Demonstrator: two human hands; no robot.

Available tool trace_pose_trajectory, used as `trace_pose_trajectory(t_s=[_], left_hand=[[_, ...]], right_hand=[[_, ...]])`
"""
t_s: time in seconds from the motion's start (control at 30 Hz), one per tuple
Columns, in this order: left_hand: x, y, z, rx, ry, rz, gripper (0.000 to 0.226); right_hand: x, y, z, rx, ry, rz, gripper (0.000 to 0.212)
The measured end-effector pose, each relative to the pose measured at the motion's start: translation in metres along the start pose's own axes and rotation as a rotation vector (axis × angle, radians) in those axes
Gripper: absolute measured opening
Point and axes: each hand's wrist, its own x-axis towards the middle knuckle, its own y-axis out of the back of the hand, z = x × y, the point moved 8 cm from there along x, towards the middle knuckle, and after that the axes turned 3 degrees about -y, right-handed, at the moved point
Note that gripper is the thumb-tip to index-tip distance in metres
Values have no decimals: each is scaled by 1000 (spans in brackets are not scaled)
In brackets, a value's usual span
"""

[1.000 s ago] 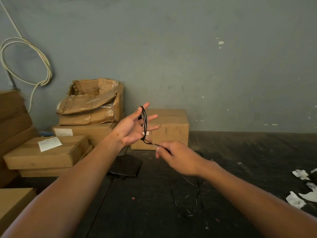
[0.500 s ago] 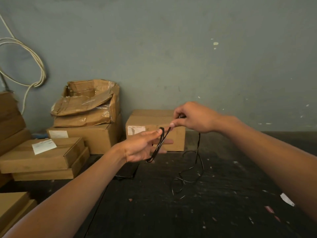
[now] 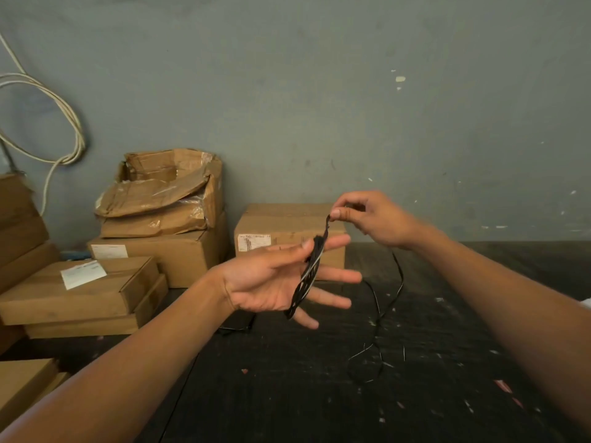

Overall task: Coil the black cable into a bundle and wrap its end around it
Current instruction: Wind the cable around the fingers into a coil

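Observation:
The black cable (image 3: 307, 279) is looped several times around my left hand (image 3: 278, 279), which is held palm up with fingers spread, the loops running from thumb to little finger. My right hand (image 3: 374, 215) is above and to the right, pinching the cable between thumb and forefinger just above the coil. From the right hand the loose rest of the cable (image 3: 388, 306) hangs down and ends in a slack tangle on the dark table (image 3: 287, 394).
Cardboard boxes (image 3: 289, 225) stand against the grey wall behind my hands, with a crumpled open box (image 3: 163, 193) on a stack at the left. A white cable (image 3: 64, 123) hangs coiled on the wall. A flat black object (image 3: 236, 326) lies under my left wrist.
My right hand went from low beside the left hand up over its fingertips, carrying the cable around. The left palm tilted flatter, and more slack lifted off the table.

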Motion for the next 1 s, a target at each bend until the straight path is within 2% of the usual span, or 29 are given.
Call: trace_pose_trajectory(t_s=[0.13,0.27,0.33,0.47,0.73,1.0], left_hand=[[5,-4,25,-14,-131,-7,49],[11,1,45,-71,-270,21,47],[11,10,51,-106,-329,76,46],[0,38,64,-148,-412,270,43],[-36,98,55,-160,-466,661,39],[-55,135,26,-236,-489,849,41]], right_hand=[[-13,-44,26,68,-30,-2,30],[-26,-102,55,172,-164,-93,29],[-38,-135,50,191,-176,-187,26],[-61,-177,39,53,-181,-336,23],[-76,-180,14,-32,-148,-436,30],[-77,-164,-19,-181,1,-448,32]])
